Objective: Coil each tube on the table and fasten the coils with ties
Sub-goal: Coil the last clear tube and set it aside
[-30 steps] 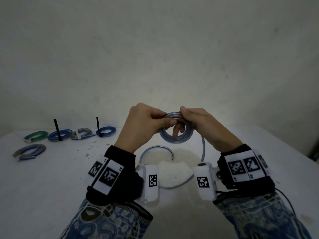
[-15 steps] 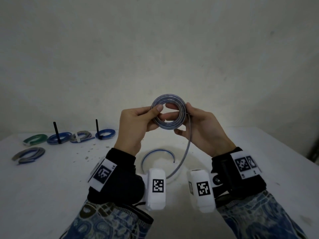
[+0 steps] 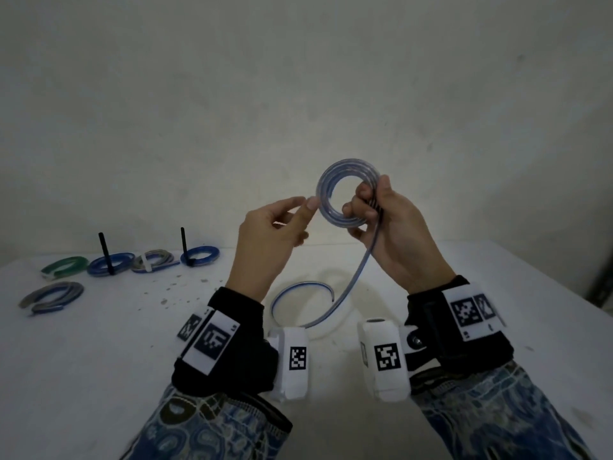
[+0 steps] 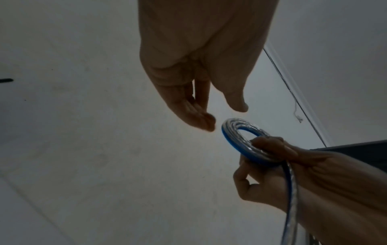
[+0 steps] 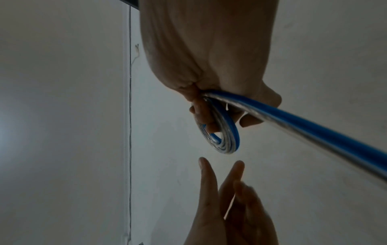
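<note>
**Tube coil held in my right hand, left hand released**

Tube (image 3: 345, 197): a clear flexible plastic tube with a blue stripe, wound into a flat ring of several turns. I hold it upright in the air above the white table (image 3: 99, 343), roughly at the centre of the head view.

1. Right hand (image 3: 394, 240): the fingers are curled through the ring's opening and the thumb presses on the outer edge, so the right side of the coil is pinched between them. The right wrist view confirms the grip (image 5: 209, 107) on the coil (image 5: 226, 132).
2. Left hand (image 3: 268, 240): fingers extended and close together, thumb apart from them. The left wrist view shows the fingertips (image 4: 207, 122) just beside the coil rim (image 4: 232, 131), with a narrow gap. It holds nothing.
3. Free length: the unwound part of the tube leaves the coil at my right palm, hangs down to the table and ends in an open arc (image 3: 298, 288) lying between my wrists.

Other items, far left of the table:
- green coil (image 3: 64, 265);
- blue coil with an upright black tie (image 3: 111, 263);
- grey coil with a white tie (image 3: 152, 260);
- second blue coil with an upright black tie (image 3: 200, 255);
- grey-and-blue coil (image 3: 51, 297), nearer to me, lying open at one end.

Small dark specks (image 3: 172, 287) lie scattered on the table between these coils and my left wrist.
</note>
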